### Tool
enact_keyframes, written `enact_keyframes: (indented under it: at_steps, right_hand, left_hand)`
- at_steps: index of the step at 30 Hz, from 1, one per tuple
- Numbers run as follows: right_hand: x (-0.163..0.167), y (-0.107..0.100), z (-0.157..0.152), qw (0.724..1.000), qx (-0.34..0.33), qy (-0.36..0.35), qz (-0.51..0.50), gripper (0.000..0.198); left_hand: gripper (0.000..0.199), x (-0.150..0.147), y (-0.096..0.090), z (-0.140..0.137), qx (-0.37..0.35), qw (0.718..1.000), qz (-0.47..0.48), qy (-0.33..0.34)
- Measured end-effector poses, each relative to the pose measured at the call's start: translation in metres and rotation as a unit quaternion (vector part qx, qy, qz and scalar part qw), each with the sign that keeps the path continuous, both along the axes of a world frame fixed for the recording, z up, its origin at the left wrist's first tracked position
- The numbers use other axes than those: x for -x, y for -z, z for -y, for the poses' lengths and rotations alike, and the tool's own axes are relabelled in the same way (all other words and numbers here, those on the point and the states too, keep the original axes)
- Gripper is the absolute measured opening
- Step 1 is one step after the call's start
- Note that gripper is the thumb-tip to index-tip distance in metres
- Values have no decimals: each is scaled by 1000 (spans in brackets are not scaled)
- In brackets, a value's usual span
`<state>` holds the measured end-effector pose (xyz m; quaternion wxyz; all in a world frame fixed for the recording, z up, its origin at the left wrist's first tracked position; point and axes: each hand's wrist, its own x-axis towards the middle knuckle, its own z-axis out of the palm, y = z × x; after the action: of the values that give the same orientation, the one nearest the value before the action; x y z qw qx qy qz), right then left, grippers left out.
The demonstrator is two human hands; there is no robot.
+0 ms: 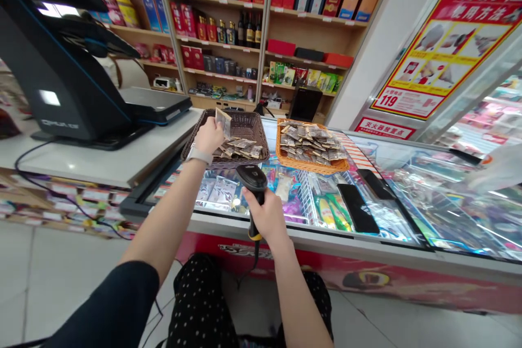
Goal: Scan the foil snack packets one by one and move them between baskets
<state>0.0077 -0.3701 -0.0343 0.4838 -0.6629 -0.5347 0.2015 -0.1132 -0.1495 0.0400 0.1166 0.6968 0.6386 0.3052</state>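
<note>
My left hand (pixel 209 137) is closed on a small flat packet (pixel 223 122), held upright over the dark brown wicker basket (pixel 266 136). Similar small packets (pixel 240 148) lie in the front part of that basket. In my right hand (pixel 266 213) is a black barcode scanner (pixel 252 178) with a yellow ring at its grip's lower end, my fingers wrapped round the handle. Its head is just in front of the dark basket. To the right, an orange wicker basket (pixel 312 165) holds a heap of the same kind of packets (pixel 310 142).
Both baskets rest on a glass-topped freezer (pixel 411 253) with packaged goods inside. Two black phones (pixel 358 207) lie on the glass. A black checkout scale (pixel 81 81) stands on the left counter (pixel 110 160). Shelves of boxes and bottles (pixel 220 27) rise behind. The scanner's cable (pixel 256 255) hangs down.
</note>
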Motion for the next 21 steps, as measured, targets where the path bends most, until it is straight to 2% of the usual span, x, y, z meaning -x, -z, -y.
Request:
enact_keyframes:
  at_steps: [5, 10, 13, 15, 18, 21]
  right_hand:
    - [12, -1, -9, 1000, 2, -13, 1, 44]
    - [10, 4, -4, 1000, 13, -7, 1, 44]
    - [1, 4, 3, 1000, -2, 0, -18, 45]
    - [-8, 4, 10, 999, -16, 10, -32, 44]
    - [-30, 5, 22, 997, -30, 46, -52, 44]
    - [-55, 10, 37, 992, -35, 103, -59, 46]
  left_hand:
    - [30, 0, 13, -37, 30, 996, -83, 3]
    - [30, 0, 23, -43, -12, 983, -181, 1]
    - [32, -6, 16, -31, -51, 981, -186, 4]
    - [33, -23, 11, -15, -78, 981, -174, 22]
    - [33, -66, 9, 17, -111, 973, -174, 101]
    - [34, -122, 19, 46, -114, 956, -186, 194]
